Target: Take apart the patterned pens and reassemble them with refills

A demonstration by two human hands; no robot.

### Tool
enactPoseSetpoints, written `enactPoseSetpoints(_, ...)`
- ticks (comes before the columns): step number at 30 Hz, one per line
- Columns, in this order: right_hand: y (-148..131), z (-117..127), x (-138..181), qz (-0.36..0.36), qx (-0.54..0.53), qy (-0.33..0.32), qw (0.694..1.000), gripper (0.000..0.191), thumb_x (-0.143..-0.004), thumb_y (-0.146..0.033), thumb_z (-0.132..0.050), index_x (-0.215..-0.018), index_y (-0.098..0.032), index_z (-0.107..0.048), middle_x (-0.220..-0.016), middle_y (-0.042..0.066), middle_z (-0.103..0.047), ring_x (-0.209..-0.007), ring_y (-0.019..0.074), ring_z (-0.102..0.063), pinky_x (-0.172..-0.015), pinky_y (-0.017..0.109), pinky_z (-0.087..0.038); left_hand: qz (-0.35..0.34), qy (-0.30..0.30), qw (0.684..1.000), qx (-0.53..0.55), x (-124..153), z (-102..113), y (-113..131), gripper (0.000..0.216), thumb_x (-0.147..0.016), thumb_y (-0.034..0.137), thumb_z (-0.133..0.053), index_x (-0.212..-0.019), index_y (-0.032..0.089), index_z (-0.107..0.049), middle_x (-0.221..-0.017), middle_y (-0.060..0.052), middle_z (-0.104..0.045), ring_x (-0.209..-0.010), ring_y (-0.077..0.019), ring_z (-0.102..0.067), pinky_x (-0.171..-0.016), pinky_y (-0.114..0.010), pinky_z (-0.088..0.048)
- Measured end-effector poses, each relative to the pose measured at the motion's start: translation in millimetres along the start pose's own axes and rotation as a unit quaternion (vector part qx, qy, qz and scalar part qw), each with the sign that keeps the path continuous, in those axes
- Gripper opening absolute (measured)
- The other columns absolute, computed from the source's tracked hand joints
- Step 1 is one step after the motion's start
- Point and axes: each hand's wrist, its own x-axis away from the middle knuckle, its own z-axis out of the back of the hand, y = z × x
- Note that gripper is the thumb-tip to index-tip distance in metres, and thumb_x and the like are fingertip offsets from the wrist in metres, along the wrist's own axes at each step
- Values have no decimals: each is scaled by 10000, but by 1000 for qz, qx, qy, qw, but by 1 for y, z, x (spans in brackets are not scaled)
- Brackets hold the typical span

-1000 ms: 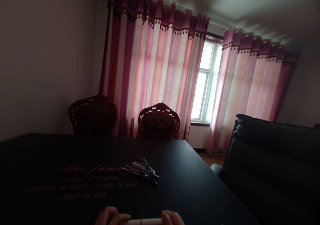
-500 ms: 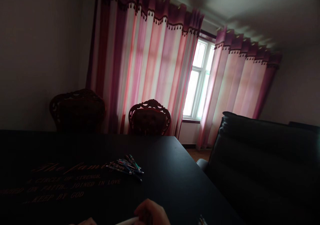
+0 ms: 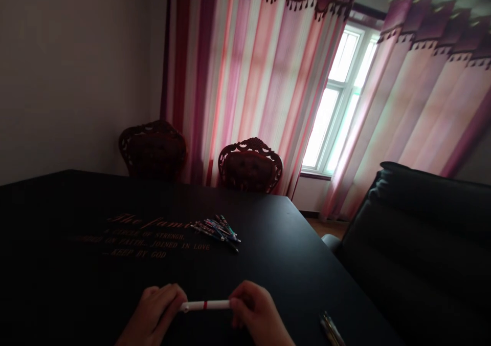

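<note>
Both my hands hold one white pen (image 3: 205, 305) with a red band, level above the near edge of the black table (image 3: 284, 264). My left hand (image 3: 151, 318) pinches its left end and my right hand (image 3: 258, 315) grips its right end, fingers closed. Farther out on the table lies a small heap of several coloured pens (image 3: 218, 229). Two more pens (image 3: 332, 329) lie by the table's right edge, close to my right hand.
Gold lettering (image 3: 148, 236) is printed on the table top. Two carved dark chairs (image 3: 250, 165) stand at the far side before pink curtains (image 3: 245, 80) and a bright window (image 3: 337, 100). A black padded chair (image 3: 418, 243) stands at the right.
The camera has tilted down, so both hands and the whole white pen now show. The hands stay on the pen's ends. The heap of pens has not moved.
</note>
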Motion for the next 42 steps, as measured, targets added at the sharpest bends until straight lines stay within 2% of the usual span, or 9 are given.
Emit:
enactPoseSetpoints(5,1,2,3,13,-38,-3,999,299,-807,-460,-665,-858,-168,-623,-721,3,-624,-668,137,-550,-614,237,-420,-33,12,999,-1,-3,0,-1,295,-925,446,-494,-762,280,-676,-769,1,-686,-764,-232,-564,-759,-298,-387)
enactPoseSetpoints(9,8,2,1,15,-44,-11,999,318,-812,-466,-676,-931,-175,-628,-778,15,-634,-690,140,-551,-620,241,-423,-47,-1,998,-38,-3,-1,-3,288,-955,428,-455,-803,269,-641,-786,17,-668,-781,-216,-567,-781,-304,-379)
enactPoseSetpoints(15,15,0,-1,8,-33,-17,999,301,-836,-461,-657,-928,-175,-633,-732,11,-628,-646,133,-537,-600,246,-414,-53,-27,995,-80,-2,0,-3,332,-989,441,-372,-840,259,-607,-811,24,-655,-807,-205,-569,-800,-323,-380)
enactPoseSetpoints(20,13,-3,1,-8,-53,-38,998,315,-831,-454,-655,-949,-164,-629,-673,0,-622,-587,125,-533,-554,239,-400,-50,-26,994,-95,-2,1,-1,339,-986,446,-369,-845,264,-616,-814,23,-662,-807,-208,-569,-789,-326,-388)
enactPoseSetpoints(25,12,-4,1,0,-37,-29,999,308,-826,-442,-657,-947,-159,-653,-714,16,-644,-611,127,-531,-563,236,-394,-48,-29,993,-105,-3,1,1,371,-986,453,-345,-821,264,-619,-790,26,-664,-770,-204,-570,-788,-332,-392)
enactPoseSetpoints(28,11,0,0,-13,-27,-32,999,291,-846,-436,-626,-868,-149,-667,-658,12,-627,-587,127,-512,-554,237,-375,-35,-31,993,-110,-3,1,-1,393,-980,475,-333,-818,266,-624,-786,22,-665,-788,-214,-573,-779,-330,-407)
enactPoseSetpoints(33,7,15,-5,19,-12,33,999,226,-790,-388,-698,-801,-164,-666,-690,-15,-566,-633,121,-459,-578,231,-337,3,-8,996,-93,-8,5,-9,436,-980,501,-298,-807,259,-617,-739,15,-647,-773,-217,-599,-746,-318,-431)
enactPoseSetpoints(38,6,30,-9,23,-23,82,996,305,-810,-469,-667,-802,-165,-653,-648,-28,-513,-614,118,-425,-565,232,-314,-31,22,993,-109,-16,15,-16,358,-992,464,-325,-874,264,-597,-862,13,-668,-835,-213,-615,-831,-357,-399)
enactPoseSetpoints(42,6,33,-9,27,-1,103,994,321,-830,-483,-637,-784,-165,-638,-613,-45,-449,-591,113,-386,-550,234,-290,-59,36,987,-142,-16,17,-15,292,-984,455,-388,-912,274,-605,-908,20,-660,-874,-211,-617,-872,-381,-356)
